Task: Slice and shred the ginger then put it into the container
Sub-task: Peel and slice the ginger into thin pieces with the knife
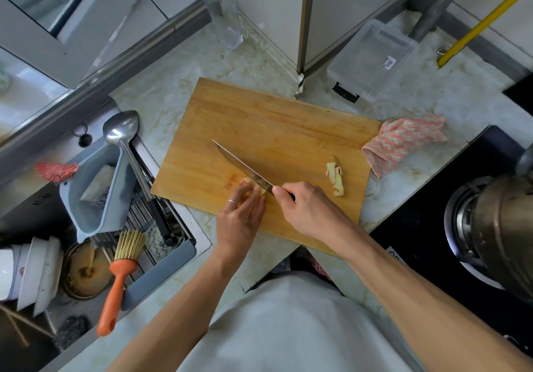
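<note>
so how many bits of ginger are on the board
2: one piece under the left hand at the knife, one lying near the board's right edge. Slices may be hidden under the fingers.

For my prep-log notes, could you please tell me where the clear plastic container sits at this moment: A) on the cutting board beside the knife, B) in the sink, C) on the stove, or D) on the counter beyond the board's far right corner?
D: the clear container rests on the counter past the cutting board.

Ginger [250,184] on board [259,129], under knife [242,166]
</note>
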Demonstrator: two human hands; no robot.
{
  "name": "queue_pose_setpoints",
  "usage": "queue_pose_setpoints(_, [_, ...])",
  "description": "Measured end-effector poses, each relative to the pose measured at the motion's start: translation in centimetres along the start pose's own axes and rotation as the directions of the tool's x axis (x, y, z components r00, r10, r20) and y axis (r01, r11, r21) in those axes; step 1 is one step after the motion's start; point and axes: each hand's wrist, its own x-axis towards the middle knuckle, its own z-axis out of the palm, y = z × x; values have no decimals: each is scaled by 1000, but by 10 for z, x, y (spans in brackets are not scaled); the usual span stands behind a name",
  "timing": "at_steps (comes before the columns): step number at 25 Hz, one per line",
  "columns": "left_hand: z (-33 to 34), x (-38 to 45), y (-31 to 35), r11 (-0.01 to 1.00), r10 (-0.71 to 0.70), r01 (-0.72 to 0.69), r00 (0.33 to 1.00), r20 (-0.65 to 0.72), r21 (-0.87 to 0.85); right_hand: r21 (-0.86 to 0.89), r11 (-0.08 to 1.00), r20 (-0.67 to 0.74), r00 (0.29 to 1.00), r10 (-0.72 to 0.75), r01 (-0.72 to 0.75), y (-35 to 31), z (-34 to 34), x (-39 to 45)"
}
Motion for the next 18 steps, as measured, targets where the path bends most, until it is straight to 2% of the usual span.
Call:
queue_pose_setpoints(13, [-2,-2,-1,994,-78,83,995,68,-67,-17,995,-88,992,-95,93,20,26,-1])
queue_pose_setpoints(18, [-5,-2,1,982,-146,151,988,55,-110,-8,993,-92,989,-118,118,20,31,-2])
